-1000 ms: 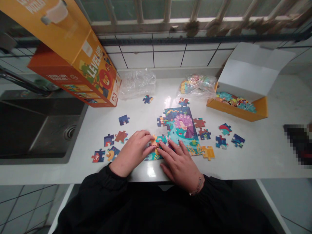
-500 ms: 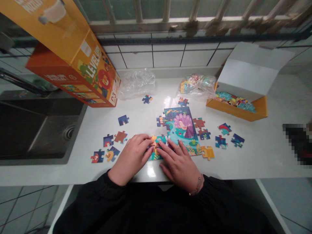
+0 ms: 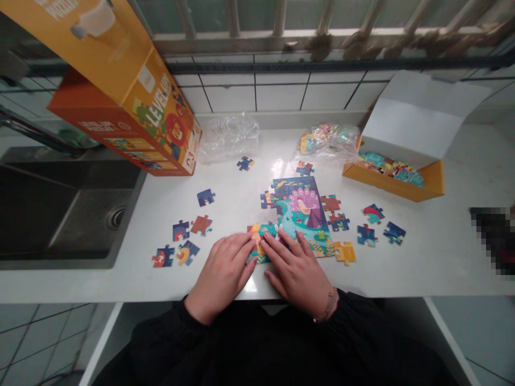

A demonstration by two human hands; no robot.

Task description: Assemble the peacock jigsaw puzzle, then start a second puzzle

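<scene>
A partly joined jigsaw puzzle [image 3: 300, 214] with a pink peacock lies flat on the white counter. My right hand [image 3: 295, 262] rests on its lower part, fingers stretched out and spread. At its lower left corner, my left hand [image 3: 228, 268] lies with extended fingers on the edge near an orange animal figure [image 3: 255, 230]. Neither hand grips a piece; the fingertips hide some of the bottom row. A yellow puzzle piece [image 3: 345, 252] lies against the lower right corner. Brown puzzle piece [image 3: 331, 203] and dark blue puzzle piece [image 3: 338, 221] sit beside the right edge.
Several loose pieces lie left, near a brown piece [image 3: 201, 225], and right, near a blue piece [image 3: 367, 235]. An orange puzzle box [image 3: 161, 123] stands by the sink [image 3: 124, 220]. Clear plastic packaging [image 3: 229, 139], a bag of pieces [image 3: 328, 140] and an open box [image 3: 396, 182] line the back.
My left hand has moved slightly down and back, uncovering more of the orange animal at the puzzle's lower left. My right hand stays nearly still. The whole view has shifted a little.
</scene>
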